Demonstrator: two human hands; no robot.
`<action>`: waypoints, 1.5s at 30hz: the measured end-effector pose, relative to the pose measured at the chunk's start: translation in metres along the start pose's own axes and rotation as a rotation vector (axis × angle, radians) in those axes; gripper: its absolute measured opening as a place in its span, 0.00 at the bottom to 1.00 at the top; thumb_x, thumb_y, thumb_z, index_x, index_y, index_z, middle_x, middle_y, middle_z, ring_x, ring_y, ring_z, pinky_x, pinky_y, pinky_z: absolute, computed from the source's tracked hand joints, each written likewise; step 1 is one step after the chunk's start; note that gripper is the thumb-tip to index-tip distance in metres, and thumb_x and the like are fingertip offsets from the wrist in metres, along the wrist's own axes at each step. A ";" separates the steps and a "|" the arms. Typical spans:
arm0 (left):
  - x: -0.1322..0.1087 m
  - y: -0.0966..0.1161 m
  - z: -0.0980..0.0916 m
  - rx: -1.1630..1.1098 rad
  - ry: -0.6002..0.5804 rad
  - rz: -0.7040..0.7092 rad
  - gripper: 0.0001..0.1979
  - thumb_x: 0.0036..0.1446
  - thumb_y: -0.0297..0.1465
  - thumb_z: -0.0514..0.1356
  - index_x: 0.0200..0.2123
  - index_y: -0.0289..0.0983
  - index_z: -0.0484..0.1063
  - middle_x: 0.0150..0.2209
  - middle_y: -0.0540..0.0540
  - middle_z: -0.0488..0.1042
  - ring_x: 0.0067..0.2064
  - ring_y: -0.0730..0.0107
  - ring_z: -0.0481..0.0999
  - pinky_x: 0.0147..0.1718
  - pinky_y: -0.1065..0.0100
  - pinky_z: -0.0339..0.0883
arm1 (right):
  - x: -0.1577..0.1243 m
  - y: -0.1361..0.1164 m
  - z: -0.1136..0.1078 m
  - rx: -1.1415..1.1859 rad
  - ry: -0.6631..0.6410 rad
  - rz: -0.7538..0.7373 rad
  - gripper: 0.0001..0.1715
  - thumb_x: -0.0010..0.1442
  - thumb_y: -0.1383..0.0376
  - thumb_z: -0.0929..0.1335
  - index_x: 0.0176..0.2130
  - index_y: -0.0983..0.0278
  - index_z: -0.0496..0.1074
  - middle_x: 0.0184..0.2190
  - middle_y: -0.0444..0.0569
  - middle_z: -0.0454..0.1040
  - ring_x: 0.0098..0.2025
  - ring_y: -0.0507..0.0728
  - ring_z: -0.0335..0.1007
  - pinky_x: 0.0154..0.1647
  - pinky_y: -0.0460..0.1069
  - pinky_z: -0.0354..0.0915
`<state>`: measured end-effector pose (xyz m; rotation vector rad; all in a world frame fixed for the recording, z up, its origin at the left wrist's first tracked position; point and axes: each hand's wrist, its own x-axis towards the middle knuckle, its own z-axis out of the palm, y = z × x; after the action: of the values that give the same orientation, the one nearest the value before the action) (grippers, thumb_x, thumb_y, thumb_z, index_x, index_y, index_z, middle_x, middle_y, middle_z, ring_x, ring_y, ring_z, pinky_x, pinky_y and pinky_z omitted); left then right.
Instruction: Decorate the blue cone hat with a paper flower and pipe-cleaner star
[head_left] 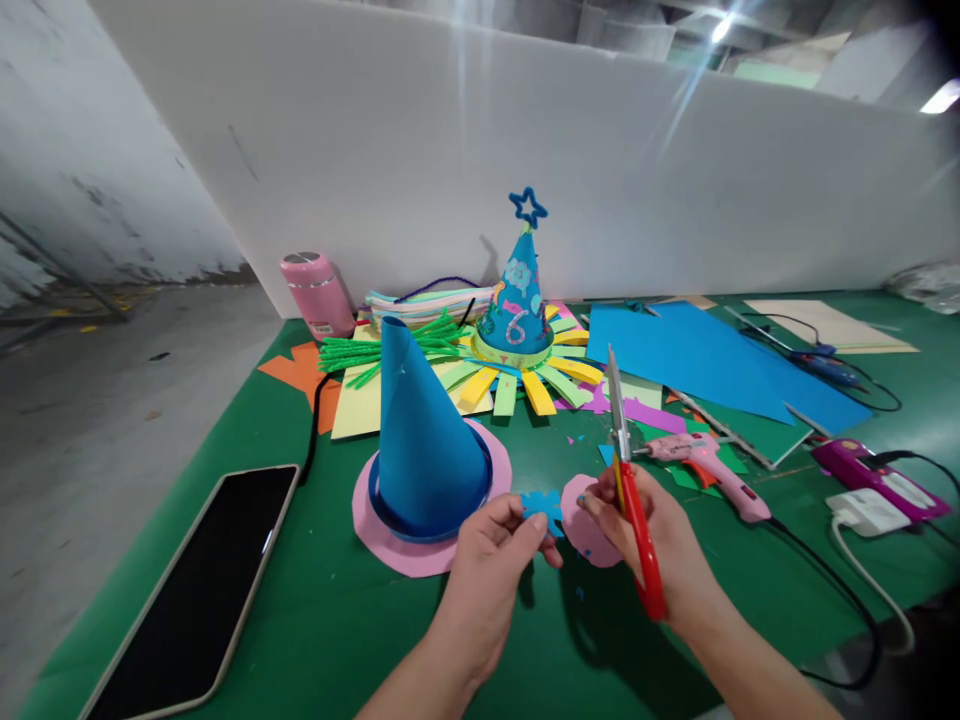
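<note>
Between the thumb and fingers of my left hand (487,565) is a small blue paper cut-out (541,507) with a notched, snowflake-like edge. My right hand (671,545) has red-handled scissors (639,540) hooked in it, blades pointing up and away from the cut-out. Its thumb and fingertip pinch together near a tiny blue scrap. Under those fingers lies a round pink paper disc (585,535) with blue bits on it. A blue paper cone (424,450) stands on a pink ring (367,525) just beyond my left hand.
A decorated blue party hat (517,300) with a star stands at the back. Green pipe cleaners (352,352), a pink bottle (319,295) and a phone (199,590) are left. Rightward lie blue sheets (697,350), a corded pink glue gun (709,465) and a white charger (866,512).
</note>
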<state>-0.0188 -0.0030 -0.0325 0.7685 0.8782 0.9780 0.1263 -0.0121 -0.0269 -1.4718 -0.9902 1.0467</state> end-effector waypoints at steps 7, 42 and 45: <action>0.001 0.000 0.000 0.009 -0.005 -0.020 0.05 0.48 0.27 0.58 0.22 0.34 0.67 0.20 0.52 0.67 0.23 0.77 0.66 0.27 0.73 0.58 | -0.002 0.002 0.003 0.044 -0.113 -0.047 0.14 0.45 0.63 0.70 0.28 0.62 0.61 0.23 0.39 0.64 0.25 0.50 0.63 0.27 0.45 0.63; 0.005 0.000 -0.002 0.069 0.123 0.006 0.05 0.44 0.28 0.60 0.20 0.35 0.66 0.18 0.53 0.66 0.22 0.76 0.66 0.25 0.73 0.58 | 0.014 0.029 -0.082 -1.077 -0.069 -0.300 0.20 0.48 0.61 0.64 0.42 0.66 0.68 0.38 0.56 0.74 0.39 0.64 0.70 0.37 0.55 0.67; 0.005 -0.001 -0.003 0.092 0.132 0.003 0.05 0.46 0.28 0.58 0.20 0.35 0.65 0.17 0.53 0.65 0.22 0.76 0.65 0.26 0.73 0.58 | 0.016 0.030 -0.083 -1.109 -0.087 -0.317 0.20 0.49 0.61 0.64 0.42 0.66 0.68 0.39 0.56 0.74 0.40 0.64 0.71 0.36 0.55 0.68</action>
<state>-0.0194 0.0017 -0.0362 0.7900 1.0430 1.0049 0.2116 -0.0234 -0.0510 -2.0109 -1.9620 0.2768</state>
